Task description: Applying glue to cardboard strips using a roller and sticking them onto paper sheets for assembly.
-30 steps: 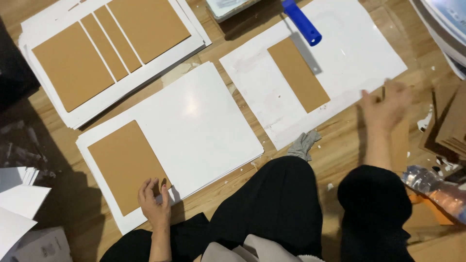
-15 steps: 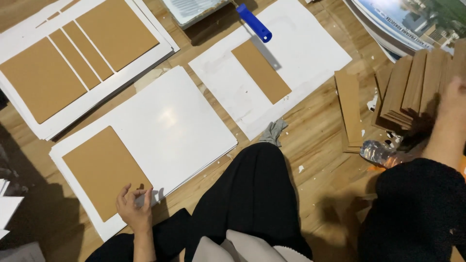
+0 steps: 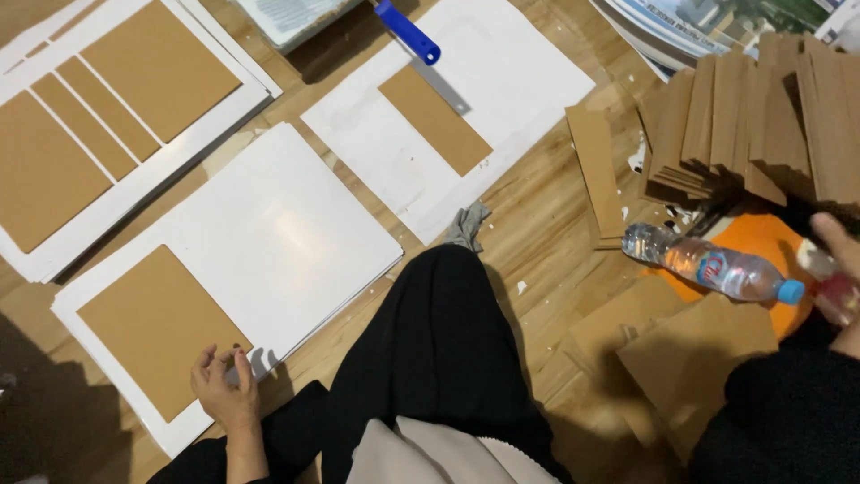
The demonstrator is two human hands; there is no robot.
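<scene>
Here the left hand [image 3: 226, 394], fingers loosely apart, rests at the near corner of a brown rectangular card [image 3: 157, 327] on a white glossy sheet [image 3: 287, 233]. The right hand [image 3: 833, 269], grip unclear, sits by a clear plastic bottle [image 3: 708, 264] beside stacked brown boards [image 3: 761, 116]; bare wooden floor [image 3: 537, 215] lies between.

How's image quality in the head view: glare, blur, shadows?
Head view: soft glare on the glossy white sheet beside the brown card; dark shadow fills the lower-left corner of the floor; right hand at the frame edge is motion-blurred, left hand fairly sharp; plastic bottle in focus.
</scene>
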